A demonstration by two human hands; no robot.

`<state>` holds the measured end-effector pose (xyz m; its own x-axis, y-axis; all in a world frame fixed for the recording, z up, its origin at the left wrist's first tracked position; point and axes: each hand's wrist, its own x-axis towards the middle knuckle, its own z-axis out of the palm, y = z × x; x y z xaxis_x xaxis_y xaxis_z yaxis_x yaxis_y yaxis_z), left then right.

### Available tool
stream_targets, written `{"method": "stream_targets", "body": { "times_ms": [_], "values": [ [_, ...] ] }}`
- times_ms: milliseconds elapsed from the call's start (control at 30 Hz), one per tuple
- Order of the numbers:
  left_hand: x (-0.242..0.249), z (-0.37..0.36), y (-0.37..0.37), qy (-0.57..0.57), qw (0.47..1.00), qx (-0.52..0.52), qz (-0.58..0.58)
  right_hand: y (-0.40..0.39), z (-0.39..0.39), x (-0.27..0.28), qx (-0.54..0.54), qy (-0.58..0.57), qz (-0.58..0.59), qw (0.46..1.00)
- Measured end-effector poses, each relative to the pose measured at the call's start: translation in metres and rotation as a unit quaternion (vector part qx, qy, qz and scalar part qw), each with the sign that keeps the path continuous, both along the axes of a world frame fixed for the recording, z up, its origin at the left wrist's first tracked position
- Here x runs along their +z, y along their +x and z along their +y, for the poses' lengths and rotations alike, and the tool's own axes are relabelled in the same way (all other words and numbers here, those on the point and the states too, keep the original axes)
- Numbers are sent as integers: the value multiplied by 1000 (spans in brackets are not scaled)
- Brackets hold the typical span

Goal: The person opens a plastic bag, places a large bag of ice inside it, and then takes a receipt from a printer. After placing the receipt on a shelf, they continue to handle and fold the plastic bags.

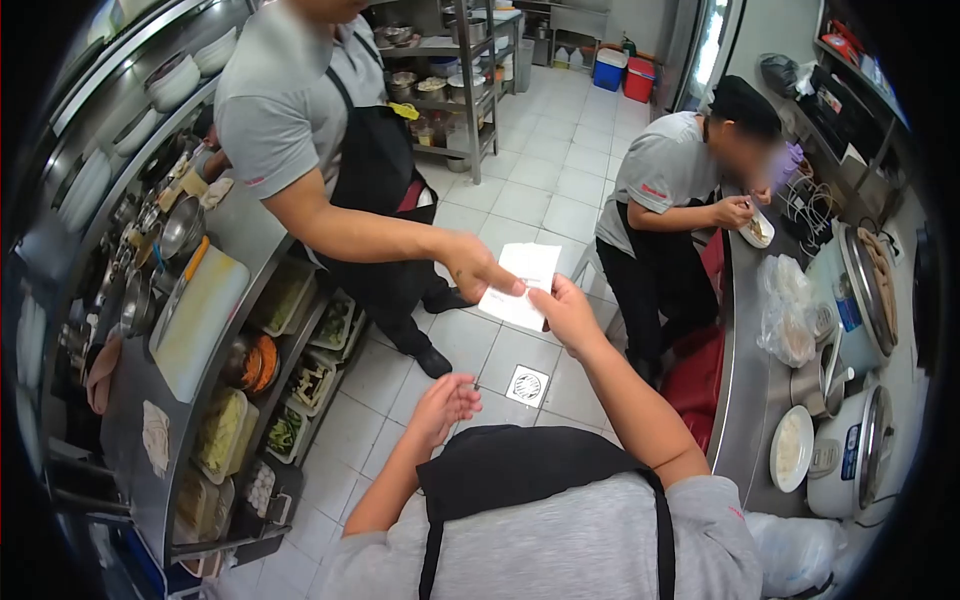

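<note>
Head view: right hand (566, 312) pinches a white paper slip (522, 284) whose writing is too small to read; a co-worker's hand (478, 268) grips its left edge. Left hand (445, 402) hangs open, empty, over the tiled floor (540, 190). Steel counter (235, 235) left, rice cooker (848, 452) right.

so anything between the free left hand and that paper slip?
Nothing visible. The left hand hangs open over bare floor tiles, below the paper slip. The right hand pinches the slip's lower edge, and a co-worker's hand grips its left side.
</note>
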<state>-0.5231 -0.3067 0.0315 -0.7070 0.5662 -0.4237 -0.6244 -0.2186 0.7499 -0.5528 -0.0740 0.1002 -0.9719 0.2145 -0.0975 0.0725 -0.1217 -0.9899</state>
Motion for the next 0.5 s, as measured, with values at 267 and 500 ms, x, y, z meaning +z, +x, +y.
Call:
{"method": "stream_targets", "body": {
  "times_ms": [267,500],
  "values": [
    [-42,-30,43,23,996,13,-83,17,27,-32,51,10,-86,995],
    [-26,19,18,-124,979,-162,8,162,43,-130,-21,-33,-270,962]
  ]
}}
